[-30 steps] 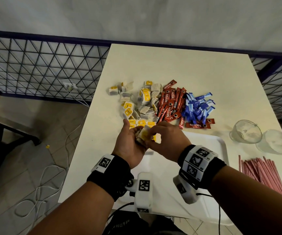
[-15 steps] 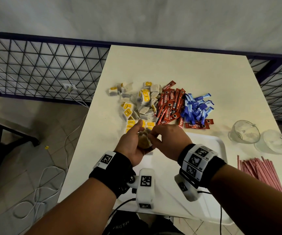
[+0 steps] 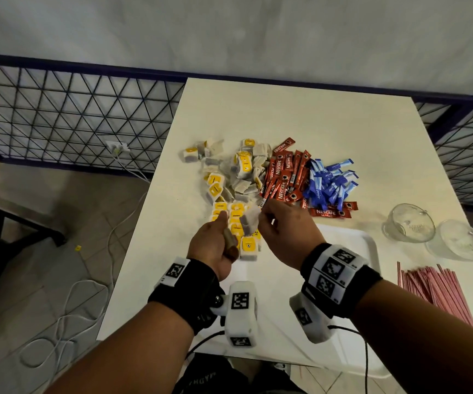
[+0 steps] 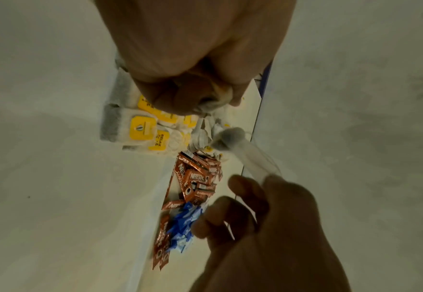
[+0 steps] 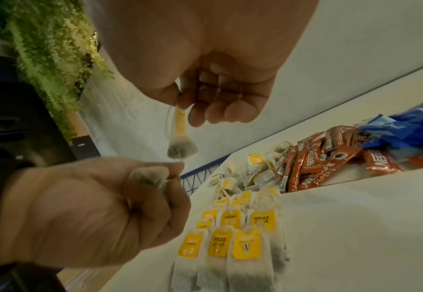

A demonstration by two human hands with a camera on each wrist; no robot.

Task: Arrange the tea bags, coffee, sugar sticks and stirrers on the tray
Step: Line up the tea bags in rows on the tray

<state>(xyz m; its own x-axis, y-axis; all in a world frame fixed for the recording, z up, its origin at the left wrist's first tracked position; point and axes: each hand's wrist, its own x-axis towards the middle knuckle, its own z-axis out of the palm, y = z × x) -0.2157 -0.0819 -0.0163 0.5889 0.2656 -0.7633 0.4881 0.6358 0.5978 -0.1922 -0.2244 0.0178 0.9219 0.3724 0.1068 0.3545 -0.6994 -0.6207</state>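
Observation:
My left hand [image 3: 225, 236] grips a small bundle of tea bags [image 3: 230, 240] in its curled fingers, seen as a fist in the left wrist view [image 4: 200, 98]. Just to its right, my right hand [image 3: 261, 220] pinches a single tea bag [image 3: 250, 220] by its top, so the bag [image 5: 181, 146] hangs free above the tray. Rows of yellow-tagged tea bags [image 5: 242, 239] lie flat on the white tray [image 3: 367, 245] at its far left corner. Beyond the tray are a loose tea bag pile [image 3: 243, 172], red coffee sticks [image 3: 283, 174] and blue sugar sticks [image 3: 329, 183].
Pink stirrers [image 3: 434, 291] lie on the table to the right of the tray. Two glass bowls [image 3: 408, 226] [image 3: 457, 243] stand behind them. A wire mesh railing [image 3: 73, 123] runs behind the table, and cables trail on the floor at the left.
The hands were pressed together over the bundle. Now the right hand has drawn one tea bag up and to the right, away from the bundle in the left hand.

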